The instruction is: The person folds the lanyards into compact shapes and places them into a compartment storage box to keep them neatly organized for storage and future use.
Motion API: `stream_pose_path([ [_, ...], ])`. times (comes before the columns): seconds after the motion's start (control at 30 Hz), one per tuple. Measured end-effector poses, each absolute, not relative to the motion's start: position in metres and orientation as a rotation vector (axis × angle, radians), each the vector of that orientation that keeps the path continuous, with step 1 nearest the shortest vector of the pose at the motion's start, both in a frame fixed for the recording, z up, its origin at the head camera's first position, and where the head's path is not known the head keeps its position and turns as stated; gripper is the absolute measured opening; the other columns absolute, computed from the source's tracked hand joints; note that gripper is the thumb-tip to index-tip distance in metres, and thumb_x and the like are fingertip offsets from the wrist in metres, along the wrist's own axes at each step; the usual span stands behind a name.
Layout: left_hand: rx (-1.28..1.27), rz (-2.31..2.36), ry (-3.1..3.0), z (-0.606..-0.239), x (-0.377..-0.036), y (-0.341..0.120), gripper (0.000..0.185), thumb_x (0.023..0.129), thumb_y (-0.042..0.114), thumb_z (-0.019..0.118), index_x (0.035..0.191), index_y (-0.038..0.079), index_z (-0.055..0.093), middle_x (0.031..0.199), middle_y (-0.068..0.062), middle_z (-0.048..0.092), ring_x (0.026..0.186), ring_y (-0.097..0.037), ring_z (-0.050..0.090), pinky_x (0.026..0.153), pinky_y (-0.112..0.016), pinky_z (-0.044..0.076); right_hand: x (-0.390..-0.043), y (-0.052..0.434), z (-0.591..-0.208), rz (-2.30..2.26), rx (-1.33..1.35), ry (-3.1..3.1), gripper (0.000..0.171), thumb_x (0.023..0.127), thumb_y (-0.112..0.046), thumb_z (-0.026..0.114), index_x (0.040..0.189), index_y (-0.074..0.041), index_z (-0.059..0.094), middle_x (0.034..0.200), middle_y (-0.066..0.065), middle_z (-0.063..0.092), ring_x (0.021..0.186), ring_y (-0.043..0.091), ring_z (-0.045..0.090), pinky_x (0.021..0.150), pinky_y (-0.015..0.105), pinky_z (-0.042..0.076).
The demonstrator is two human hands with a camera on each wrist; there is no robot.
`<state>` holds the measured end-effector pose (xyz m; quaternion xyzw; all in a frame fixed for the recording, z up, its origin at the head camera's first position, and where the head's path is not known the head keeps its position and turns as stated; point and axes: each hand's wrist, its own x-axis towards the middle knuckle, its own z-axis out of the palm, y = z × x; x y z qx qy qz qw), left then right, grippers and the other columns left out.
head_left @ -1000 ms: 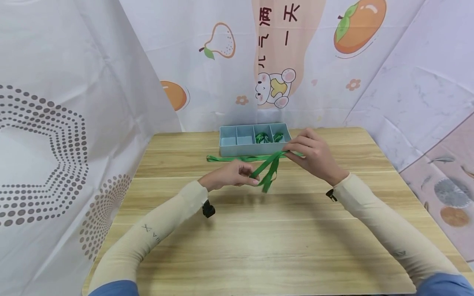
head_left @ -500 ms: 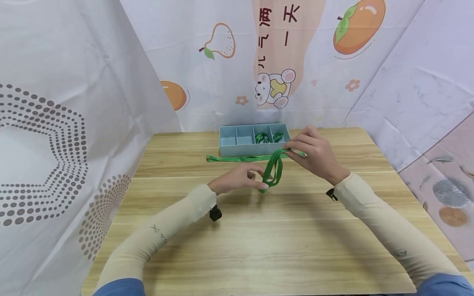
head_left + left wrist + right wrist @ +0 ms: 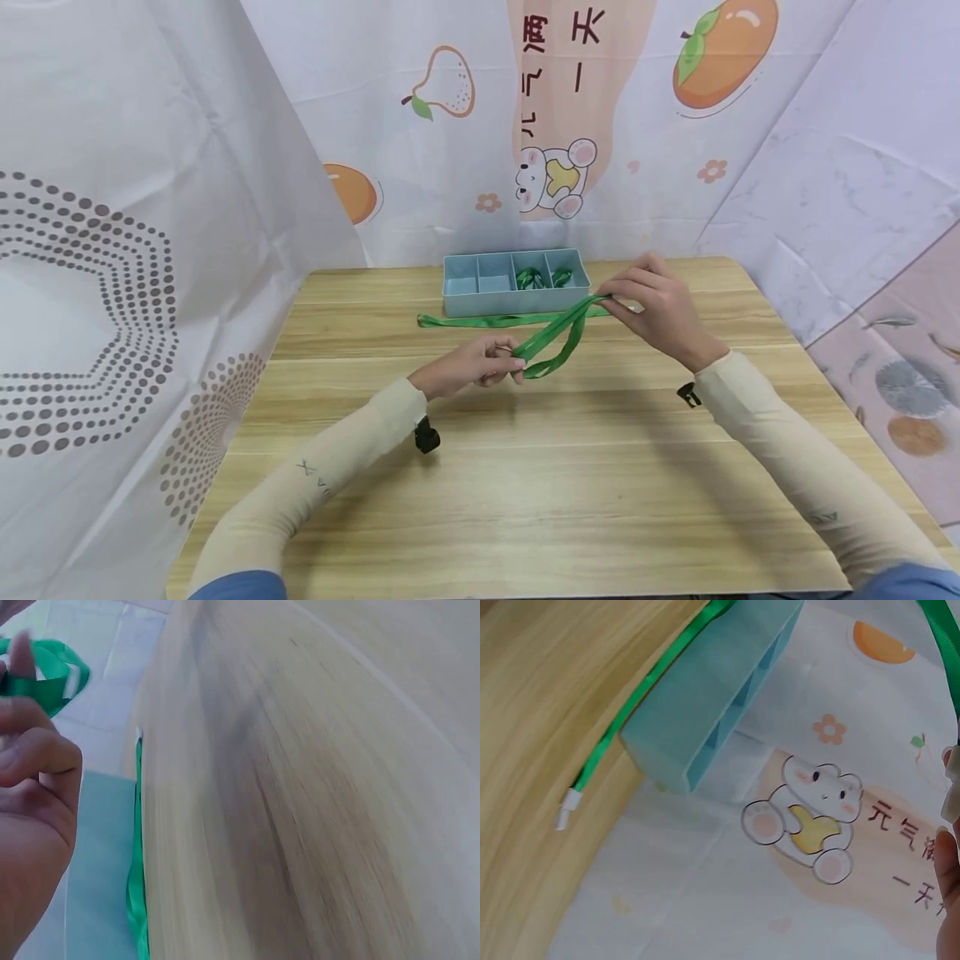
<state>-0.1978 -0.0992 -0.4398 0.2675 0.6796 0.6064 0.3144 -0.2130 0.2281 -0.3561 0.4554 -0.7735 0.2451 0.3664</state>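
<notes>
A long green ribbon (image 3: pixel 557 335) is folded into a loop and held off the wooden table (image 3: pixel 525 483) between both hands. My left hand (image 3: pixel 514 367) pinches the loop's near end. My right hand (image 3: pixel 609 302) pinches the far end, just right of a blue-grey divided tray (image 3: pixel 459 285). The ribbon's tail (image 3: pixel 465 320) lies flat along the tray's front and ends in a white tip (image 3: pixel 566 811). In the left wrist view the curled fingers (image 3: pixel 34 761) sit under a fold of ribbon (image 3: pixel 54 669). In the right wrist view the tray (image 3: pixel 705 720) and the tail (image 3: pixel 649 688) show.
The tray's two right compartments hold coiled green ribbons (image 3: pixel 534 278); its two left ones look bare. Printed cloth walls (image 3: pixel 150 208) close in the table at the left, back and right. A small black camera (image 3: pixel 424 435) hangs under the left wrist.
My right hand has moved right and slightly away, and the left hand has pulled back left. The loop, hanging slack before, is now drawn longer between them.
</notes>
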Motion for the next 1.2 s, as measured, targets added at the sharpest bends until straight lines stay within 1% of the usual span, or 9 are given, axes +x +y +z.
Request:
stream_pose_path([
  [0.07, 0.642, 1.633, 1.811, -0.439, -0.198, -0.106, 0.024, 0.103, 0.025, 0.067, 0.118, 0.007, 0.063, 0.094, -0.018, 0.066, 0.057, -0.016, 0.033, 0.057, -0.039, 0.026, -0.214, 0.234, -0.361, 0.64, 1.146, -2.009, 0.027, 0.072, 0.006, 0.091, 0.094, -0.004, 0.08, 0.091, 0.007, 0.076, 0.086, 0.03, 0.056, 0.075, 0.029, 0.04],
  [0.17, 0.535, 1.696, 1.873, -0.435, -0.197, -0.114, 0.027, 0.099, 0.024, 0.073, 0.121, 0.009, 0.066, 0.079, -0.003, 0.053, 0.058, -0.016, 0.032, 0.059, -0.036, 0.029, -0.214, 0.242, -0.368, 0.636, 1.128, -2.045, 0.028, 0.07, 0.007, 0.091, 0.093, -0.005, 0.079, 0.09, 0.006, 0.076, 0.085, 0.028, 0.055, 0.074, 0.029, 0.04],
  [0.3, 0.402, 1.857, 1.953, -0.428, -0.201, -0.121, 0.027, 0.096, 0.027, 0.076, 0.115, 0.009, 0.068, 0.07, 0.001, 0.044, 0.056, -0.015, 0.03, 0.061, -0.039, 0.028, -0.211, 0.249, -0.377, 0.643, 1.133, -2.077, 0.026, 0.072, 0.003, 0.09, 0.093, -0.007, 0.08, 0.09, 0.002, 0.076, 0.082, 0.023, 0.052, 0.071, 0.027, 0.038],
  [0.43, 0.304, 2.017, 2.005, -0.425, -0.206, -0.126, 0.02, 0.097, 0.026, 0.076, 0.106, 0.009, 0.07, 0.075, 0.001, 0.054, 0.058, -0.013, 0.038, 0.056, -0.032, 0.032, -0.208, 0.251, -0.384, 0.64, 1.151, -2.098, 0.021, 0.076, -0.004, 0.089, 0.094, -0.01, 0.081, 0.091, -0.001, 0.076, 0.082, 0.022, 0.052, 0.072, 0.026, 0.037],
  [0.57, 0.248, 2.071, 2.078, -0.424, -0.208, -0.128, 0.019, 0.098, 0.025, 0.074, 0.107, 0.009, 0.073, 0.082, -0.005, 0.057, 0.059, -0.012, 0.043, 0.053, -0.024, 0.036, -0.207, 0.25, -0.39, 0.609, 1.172, -2.103, 0.021, 0.077, -0.006, 0.089, 0.094, -0.014, 0.081, 0.093, -0.004, 0.076, 0.083, 0.02, 0.051, 0.07, 0.023, 0.038],
  [0.77, 0.263, 2.013, 2.291, -0.422, -0.206, -0.129, 0.017, 0.1, 0.021, 0.072, 0.11, 0.007, 0.074, 0.085, -0.006, 0.065, 0.057, -0.013, 0.051, 0.05, -0.023, 0.039, -0.206, 0.244, -0.396, 0.603, 1.208, -2.073, 0.024, 0.073, -0.003, 0.091, 0.092, -0.013, 0.081, 0.09, -0.005, 0.075, 0.083, 0.02, 0.052, 0.069, 0.024, 0.039],
  [0.97, 0.403, 1.982, 2.393, -0.423, -0.202, -0.127, 0.012, 0.105, 0.016, 0.063, 0.106, 0.003, 0.063, 0.077, -0.015, 0.07, 0.057, -0.022, 0.067, 0.043, -0.026, 0.043, -0.203, 0.238, -0.403, 0.622, 1.214, -2.091, 0.014, 0.081, -0.011, 0.087, 0.094, -0.013, 0.081, 0.086, -0.006, 0.074, 0.082, 0.019, 0.052, 0.065, 0.026, 0.041],
  [1.1, 0.426, 2.11, 2.208, -0.422, -0.203, -0.126, 0.014, 0.107, 0.012, 0.058, 0.11, -0.001, 0.056, 0.088, -0.03, 0.07, 0.069, -0.026, 0.074, 0.057, -0.034, 0.059, -0.201, 0.235, -0.407, 0.641, 1.21, -2.088, 0.014, 0.081, -0.01, 0.087, 0.094, -0.012, 0.081, 0.087, -0.005, 0.075, 0.081, 0.02, 0.051, 0.065, 0.027, 0.04],
  [1.2, 0.364, 2.26, 2.017, -0.422, -0.206, -0.128, 0.017, 0.104, 0.009, 0.062, 0.114, -0.004, 0.058, 0.101, -0.029, 0.07, 0.079, -0.026, 0.076, 0.076, -0.04, 0.062, -0.201, 0.234, -0.408, 0.643, 1.209, -2.087, 0.019, 0.077, -0.006, 0.089, 0.094, -0.013, 0.081, 0.087, -0.005, 0.075, 0.081, 0.02, 0.051, 0.067, 0.027, 0.04],
])
